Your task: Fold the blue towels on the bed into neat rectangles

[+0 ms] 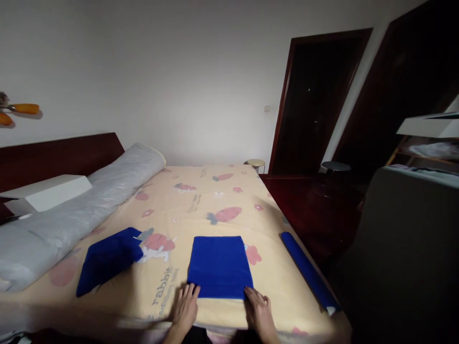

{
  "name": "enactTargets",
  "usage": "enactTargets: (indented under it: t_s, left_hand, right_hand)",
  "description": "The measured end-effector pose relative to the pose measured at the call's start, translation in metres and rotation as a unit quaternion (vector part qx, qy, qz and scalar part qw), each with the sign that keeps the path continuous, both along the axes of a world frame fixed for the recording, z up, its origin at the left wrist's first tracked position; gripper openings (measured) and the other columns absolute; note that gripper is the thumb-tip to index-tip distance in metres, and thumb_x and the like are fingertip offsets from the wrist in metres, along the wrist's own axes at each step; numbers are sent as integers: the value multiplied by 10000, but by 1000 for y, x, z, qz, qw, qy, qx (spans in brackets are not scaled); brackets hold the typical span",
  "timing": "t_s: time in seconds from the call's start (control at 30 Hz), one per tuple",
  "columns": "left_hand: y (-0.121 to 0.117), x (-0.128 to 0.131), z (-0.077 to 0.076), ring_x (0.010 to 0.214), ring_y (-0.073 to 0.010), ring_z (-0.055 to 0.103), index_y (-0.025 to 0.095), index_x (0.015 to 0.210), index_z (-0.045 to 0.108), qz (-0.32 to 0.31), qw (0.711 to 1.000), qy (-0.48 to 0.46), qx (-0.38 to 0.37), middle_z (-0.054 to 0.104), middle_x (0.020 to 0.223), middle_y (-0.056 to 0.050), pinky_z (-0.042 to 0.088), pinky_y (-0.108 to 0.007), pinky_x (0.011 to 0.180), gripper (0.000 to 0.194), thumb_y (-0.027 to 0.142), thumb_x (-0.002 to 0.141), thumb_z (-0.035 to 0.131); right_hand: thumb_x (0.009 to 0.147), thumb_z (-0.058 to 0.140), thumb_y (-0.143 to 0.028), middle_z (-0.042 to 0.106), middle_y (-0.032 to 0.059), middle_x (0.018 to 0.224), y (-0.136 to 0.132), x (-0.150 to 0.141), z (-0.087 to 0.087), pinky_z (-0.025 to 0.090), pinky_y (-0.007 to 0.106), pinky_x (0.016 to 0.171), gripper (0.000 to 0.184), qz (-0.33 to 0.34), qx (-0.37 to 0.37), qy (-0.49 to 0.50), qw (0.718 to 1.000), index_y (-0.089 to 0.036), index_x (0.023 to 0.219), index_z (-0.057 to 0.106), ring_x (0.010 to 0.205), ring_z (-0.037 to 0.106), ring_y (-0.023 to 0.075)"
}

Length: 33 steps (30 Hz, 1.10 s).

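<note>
A blue cloth (219, 266), folded into a neat rectangle, lies flat on the bed's yellow sheet (201, 200) with carrot and rabbit prints. My left hand (185, 308) rests at the cloth's near left corner, fingertips touching its edge. My right hand (258, 310) rests at the near right corner, fingers on the edge. The fingers of both hands lie flat and stretched out, gripping nothing. A second blue cloth (107, 260), loosely folded, lies to the left, apart from both hands.
A blue roll (309, 271) lies along the bed's right edge. A long grey bolster (82, 205) runs along the dark headboard at left, with a white box (43, 191) on it. Dark doorways, two stools and a grey chair stand at right.
</note>
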<state>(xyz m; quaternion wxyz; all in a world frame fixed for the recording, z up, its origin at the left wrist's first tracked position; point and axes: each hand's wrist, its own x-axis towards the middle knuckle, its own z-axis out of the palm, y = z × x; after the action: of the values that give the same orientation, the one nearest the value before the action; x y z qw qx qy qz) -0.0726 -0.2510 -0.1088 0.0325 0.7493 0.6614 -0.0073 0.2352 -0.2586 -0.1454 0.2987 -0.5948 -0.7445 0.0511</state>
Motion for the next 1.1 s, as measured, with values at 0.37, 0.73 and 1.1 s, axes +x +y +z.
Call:
enactTargets:
  t_s: [0.37, 0.73, 1.1]
  left_hand:
    - [8, -2, 47, 1177, -197, 564, 271, 1125, 644, -61, 997, -29, -27, 679, 1190, -26, 320, -392, 1106, 507, 23, 778, 370]
    - [11, -11, 70, 1074, -246, 603, 222, 965, 640, 29, 996, -69, -45, 710, 976, -55, 380, -432, 989, 276, 147, 759, 474]
    - [1, 57, 25, 1231, -201, 548, 239, 1262, 592, -63, 989, -124, 46, 640, 1295, -50, 411, -363, 1083, 404, 205, 928, 368]
  right_hand:
    - [674, 416, -123, 746, 34, 952, 18, 15, 51, 416, 364, 893, 443, 56, -121, 43, 990, -256, 945, 740, 964, 638, 229]
    - [754, 417, -247, 737, 53, 1019, 21, 23, 30, 470, 366, 869, 404, -10, -163, 83, 983, -230, 1023, 717, 973, 656, 243]
    - [917, 418, -254, 643, 65, 1294, 1, -79, 34, 354, 412, 1032, 409, 83, -49, -18, 995, -266, 1294, 574, 1204, 561, 213]
